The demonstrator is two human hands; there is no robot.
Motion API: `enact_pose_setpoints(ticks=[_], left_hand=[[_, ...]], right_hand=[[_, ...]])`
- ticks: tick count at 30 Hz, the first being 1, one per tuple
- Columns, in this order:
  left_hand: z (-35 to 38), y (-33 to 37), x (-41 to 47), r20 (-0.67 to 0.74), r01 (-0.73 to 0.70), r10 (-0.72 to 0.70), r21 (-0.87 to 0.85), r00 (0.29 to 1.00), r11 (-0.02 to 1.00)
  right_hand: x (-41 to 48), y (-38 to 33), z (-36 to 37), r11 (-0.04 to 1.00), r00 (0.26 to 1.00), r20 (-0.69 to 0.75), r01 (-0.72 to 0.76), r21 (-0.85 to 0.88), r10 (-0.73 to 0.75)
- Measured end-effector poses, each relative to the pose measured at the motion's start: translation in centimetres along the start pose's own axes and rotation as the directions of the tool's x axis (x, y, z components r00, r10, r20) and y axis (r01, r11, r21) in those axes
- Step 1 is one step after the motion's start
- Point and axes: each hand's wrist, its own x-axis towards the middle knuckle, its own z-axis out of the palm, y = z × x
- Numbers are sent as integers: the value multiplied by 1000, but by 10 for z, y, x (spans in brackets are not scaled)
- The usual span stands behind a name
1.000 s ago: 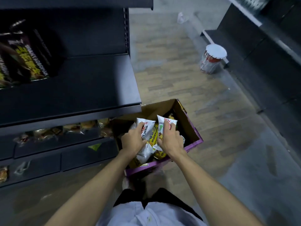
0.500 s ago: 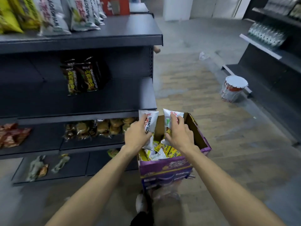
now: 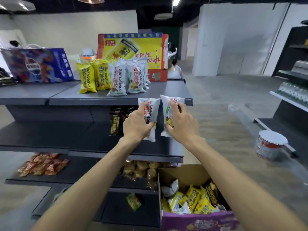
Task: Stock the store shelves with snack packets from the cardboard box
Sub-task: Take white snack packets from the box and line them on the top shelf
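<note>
Nearest, lower right: the cardboard box (image 3: 183, 172) sits open on the floor (image 3: 233, 117), just beside the end of the dark shelf unit. It has a purple front wall and holds a loose heap of yellow and white snack packets (image 3: 198, 199).

Left hand (image 3: 135, 126): fingers and thumb curled round the lower half of the left packet (image 3: 150, 107), which is white and upright. Right hand (image 3: 182, 124): pinches the right packet (image 3: 171, 101) the same way. The two packets are side by side, not touching, in front of the top shelf (image 3: 166, 95), with their tops level with its front edge.

Top shelf: a bare strip at the right front corner. Further back, a row of white packets (image 3: 133, 77) and some yellow packets (image 3: 93, 75) stand upright.

Open wood-pattern floor lies right of the unit. A white-lidded bucket (image 3: 271, 144) stands well apart from the box, near the opposite shelving (image 3: 291, 90).

Against 0.5 s ago: hands and packets were just above the box and are now raised to top-shelf height.
</note>
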Motion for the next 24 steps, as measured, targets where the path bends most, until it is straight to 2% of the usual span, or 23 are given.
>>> enact_pose_setpoints(ticks=[8, 15, 20, 24], left_hand=[[-50, -47, 60, -145, 52, -39, 85, 989, 995], [-69, -107, 120, -185, 31, -16, 76, 983, 997], [-73, -139, 160, -200, 11, 6, 85, 980, 996], [-70, -154, 180, -174, -3, 20, 98, 985, 995]], right_hand=[[80, -56, 3, 992, 994, -48, 97, -82, -101], [161, -119, 34, 997, 996, -93, 6, -78, -14], [206, -135, 66, 991, 992, -113, -60, -118, 47], [219, -138, 94, 984, 983, -180, -66, -163, 36]])
